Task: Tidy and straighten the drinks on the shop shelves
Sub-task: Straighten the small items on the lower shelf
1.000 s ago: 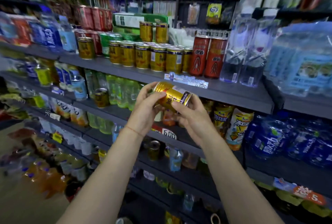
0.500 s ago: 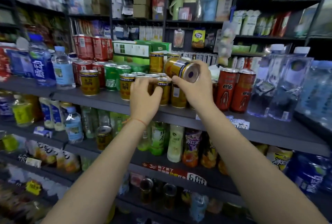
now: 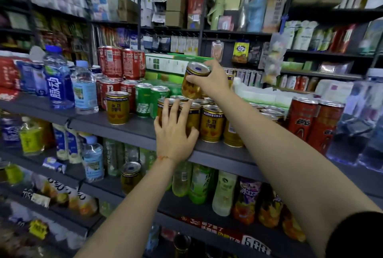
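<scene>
Hiding part of the front gold cans (image 3: pixel 212 123), the left hand (image 3: pixel 175 133) is spread flat against them. A gold can (image 3: pixel 193 82) is gripped above the rows by the right hand (image 3: pixel 211 79). Bare shelf (image 3: pixel 93 121) is seen leftward.

Big white Chinese characters — 脉动 — run down the blue bottle (image 3: pixel 57 79) at the left of the upper shelf. The green can (image 3: pixel 143 100) beside the gold ones carries a large white 绿. The tall red cans (image 3: pixel 301 122) on the right show stylised white lettering, too blurred to read. The price strip (image 3: pixel 256 244) low on the shelf edge shows digits — seemingly 688.
</scene>
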A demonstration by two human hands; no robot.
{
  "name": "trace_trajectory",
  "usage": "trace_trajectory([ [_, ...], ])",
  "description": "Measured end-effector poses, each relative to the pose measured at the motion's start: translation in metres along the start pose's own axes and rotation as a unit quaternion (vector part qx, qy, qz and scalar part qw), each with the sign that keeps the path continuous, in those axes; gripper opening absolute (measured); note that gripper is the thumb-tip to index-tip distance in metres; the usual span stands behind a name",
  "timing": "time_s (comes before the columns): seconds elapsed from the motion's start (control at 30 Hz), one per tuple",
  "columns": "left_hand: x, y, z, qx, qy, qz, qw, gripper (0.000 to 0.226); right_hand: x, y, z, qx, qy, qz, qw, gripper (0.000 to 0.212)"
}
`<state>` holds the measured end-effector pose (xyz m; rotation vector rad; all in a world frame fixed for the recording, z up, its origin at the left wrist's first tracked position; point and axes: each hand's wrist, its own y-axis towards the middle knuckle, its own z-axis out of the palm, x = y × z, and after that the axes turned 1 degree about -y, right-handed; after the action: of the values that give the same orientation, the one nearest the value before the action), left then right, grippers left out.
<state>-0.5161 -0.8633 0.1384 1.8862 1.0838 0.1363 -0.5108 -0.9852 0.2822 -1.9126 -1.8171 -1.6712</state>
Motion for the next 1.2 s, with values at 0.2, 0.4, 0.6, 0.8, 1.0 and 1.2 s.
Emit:
trace_trajectory([
  [0.2,0.002,-0.001,0.001,-0.002,-0.006,0.000,1.000,0.072,-0.004,0.021,0.032,0.018,-0.003,0.016,1.000,0.075],
  [0.4,0.002,-0.001,0.003,-0.026,-0.016,0.001,1.000,0.072,0.000,0.033,0.042,0.067,-0.066,-0.011,0.996,0.081],
  [0.6,0.002,-0.001,0.003,-0.031,-0.016,0.001,0.999,0.071,0.000,0.040,0.041,0.093,-0.119,-0.006,0.989,0.080],
  [0.8,0.002,-0.001,0.003,-0.015,-0.012,-0.006,1.000,0.070,0.000,0.031,0.048,0.088,-0.179,-0.045,0.979,0.079],
  [1.0,0.002,0.001,0.003,-0.005,-0.004,-0.011,1.000,0.070,-0.004,0.025,0.052,0.108,-0.195,-0.045,0.974,0.093],
  [1.2,0.014,-0.001,-0.013,-0.045,-0.128,-0.007,0.991,0.079,0.022,0.004,0.042,0.018,-0.182,-0.136,0.974,0.062],
])
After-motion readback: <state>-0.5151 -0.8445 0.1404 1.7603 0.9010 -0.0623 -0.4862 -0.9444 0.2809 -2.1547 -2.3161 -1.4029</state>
